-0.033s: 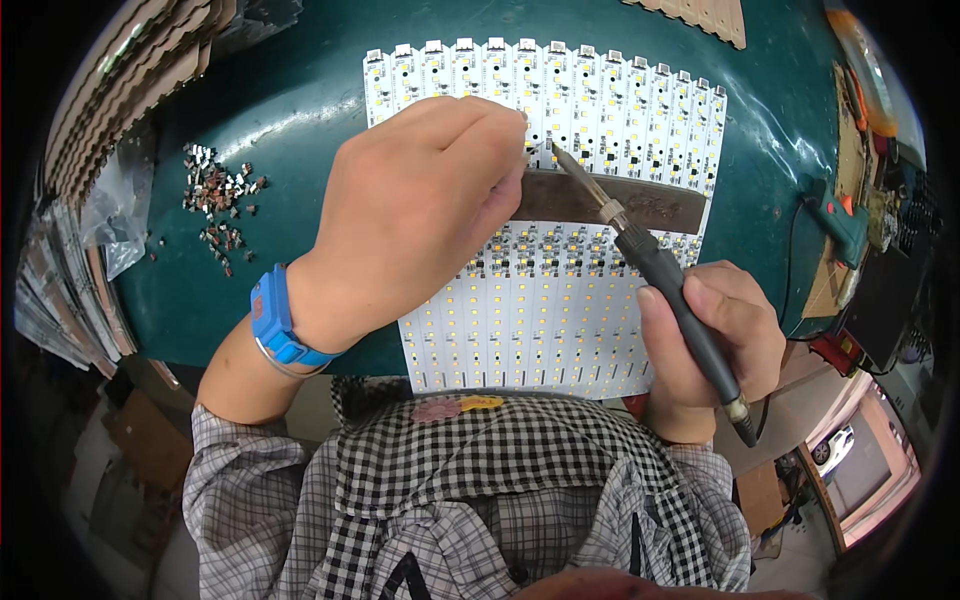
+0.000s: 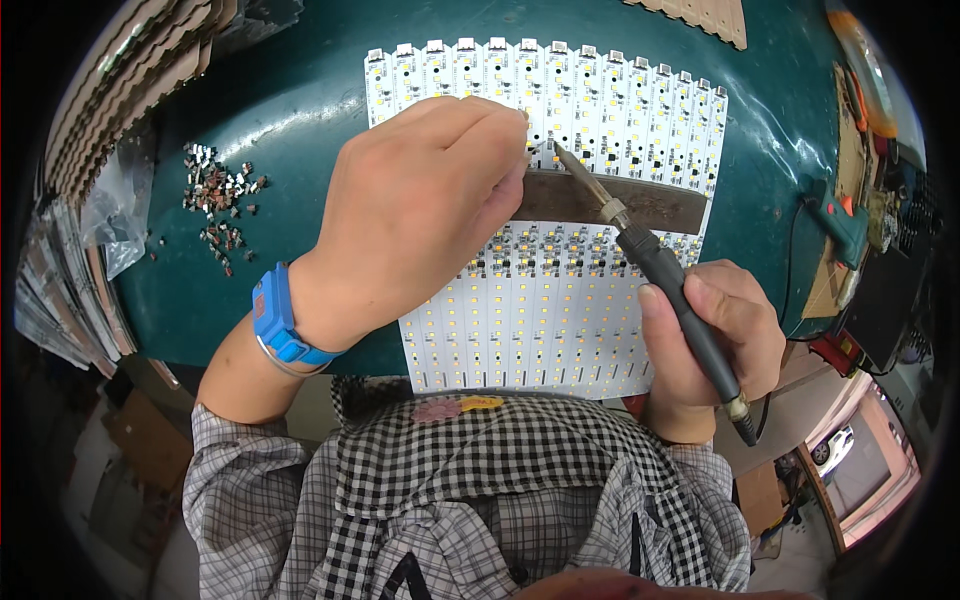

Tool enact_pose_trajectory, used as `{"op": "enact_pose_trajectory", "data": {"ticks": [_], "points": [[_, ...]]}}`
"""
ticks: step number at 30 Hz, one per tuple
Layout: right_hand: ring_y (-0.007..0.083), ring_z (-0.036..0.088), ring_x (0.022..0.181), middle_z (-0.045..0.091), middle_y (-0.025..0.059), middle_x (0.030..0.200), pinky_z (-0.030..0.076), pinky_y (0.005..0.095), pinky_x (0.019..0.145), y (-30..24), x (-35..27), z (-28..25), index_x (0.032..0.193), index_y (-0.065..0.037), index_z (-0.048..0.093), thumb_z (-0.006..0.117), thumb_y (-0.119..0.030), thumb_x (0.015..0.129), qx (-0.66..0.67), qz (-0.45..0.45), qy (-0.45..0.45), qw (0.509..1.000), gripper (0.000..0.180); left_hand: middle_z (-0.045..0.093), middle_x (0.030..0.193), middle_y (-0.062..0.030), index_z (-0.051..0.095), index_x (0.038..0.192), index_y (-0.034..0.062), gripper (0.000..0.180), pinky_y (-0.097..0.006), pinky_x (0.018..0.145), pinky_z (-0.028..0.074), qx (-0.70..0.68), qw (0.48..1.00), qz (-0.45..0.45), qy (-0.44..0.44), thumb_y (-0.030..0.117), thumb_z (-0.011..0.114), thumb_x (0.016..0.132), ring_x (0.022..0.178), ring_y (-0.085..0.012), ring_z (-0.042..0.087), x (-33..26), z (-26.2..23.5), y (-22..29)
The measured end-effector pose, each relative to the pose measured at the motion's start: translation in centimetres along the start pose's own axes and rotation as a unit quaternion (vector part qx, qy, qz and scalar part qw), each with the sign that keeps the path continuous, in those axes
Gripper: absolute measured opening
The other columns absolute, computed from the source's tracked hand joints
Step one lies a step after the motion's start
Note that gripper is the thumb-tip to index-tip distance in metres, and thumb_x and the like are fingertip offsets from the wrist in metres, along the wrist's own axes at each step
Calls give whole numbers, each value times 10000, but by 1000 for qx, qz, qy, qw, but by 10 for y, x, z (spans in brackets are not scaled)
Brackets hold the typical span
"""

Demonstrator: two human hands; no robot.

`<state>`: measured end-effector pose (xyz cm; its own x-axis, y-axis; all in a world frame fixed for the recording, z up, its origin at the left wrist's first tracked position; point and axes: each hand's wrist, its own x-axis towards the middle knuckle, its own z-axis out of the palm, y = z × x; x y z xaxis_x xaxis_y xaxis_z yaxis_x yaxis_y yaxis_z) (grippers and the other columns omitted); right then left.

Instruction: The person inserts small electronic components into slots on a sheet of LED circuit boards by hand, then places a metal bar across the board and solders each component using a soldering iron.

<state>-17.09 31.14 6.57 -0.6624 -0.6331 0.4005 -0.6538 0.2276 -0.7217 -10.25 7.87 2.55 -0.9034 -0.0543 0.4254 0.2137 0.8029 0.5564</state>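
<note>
A white panel of narrow LED circuit-board strips (image 2: 530,345) lies in front of me, dotted with small yellow chips and black parts. Across it rests a dark flat bar (image 2: 655,204). My right hand (image 2: 735,335) is closed round the black handle of a soldering iron (image 2: 668,275). The iron's tip points up and left, at or just over a strip above the bar. My left hand (image 2: 420,205) is closed over the panel's left part, its fingertips close to that tip. A thin pointed end shows at those fingertips; the rest of it is hidden in the hand.
Small loose components (image 2: 215,195) lie in a pile on the green mat (image 2: 300,110) at left. Stacked strips (image 2: 120,115) and a clear plastic bag (image 2: 115,220) stand beyond it. At right is a green tool (image 2: 845,222) with a black cord.
</note>
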Motion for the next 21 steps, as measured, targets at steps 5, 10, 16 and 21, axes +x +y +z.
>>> {"op": "enact_pose_trajectory", "data": {"ticks": [5,10,16,21], "points": [[221,649,523,645,145,645,474,279,429,10,4,5,854,6,581,844,55,647,12,-26,25,999,339,724,943,-87,618,870,34,180,-328,668,557,6,998,-43,-48,-37,726,744,805,-260,695,2,-7,5],[219,652,531,646,144,649,488,280,439,10,6,5,845,6,582,852,49,648,0,-33,16,999,337,723,941,-90,618,872,32,182,-330,663,557,5,997,-42,-58,-35,730,745,797,-258,694,5,-8,4],[221,658,536,649,137,651,500,284,443,9,5,6,807,6,595,867,27,638,-1,-21,20,1000,321,714,918,-88,620,867,31,156,-320,649,553,18,996,-39,-75,-18,726,764,788,-255,692,8,-9,2],[221,663,541,649,132,647,508,288,446,8,4,6,785,7,607,876,12,625,-11,-18,31,999,313,693,866,-76,649,854,24,113,-298,573,524,7,993,-67,-94,-2,728,777,718,-230,673,14,-9,4]]}}
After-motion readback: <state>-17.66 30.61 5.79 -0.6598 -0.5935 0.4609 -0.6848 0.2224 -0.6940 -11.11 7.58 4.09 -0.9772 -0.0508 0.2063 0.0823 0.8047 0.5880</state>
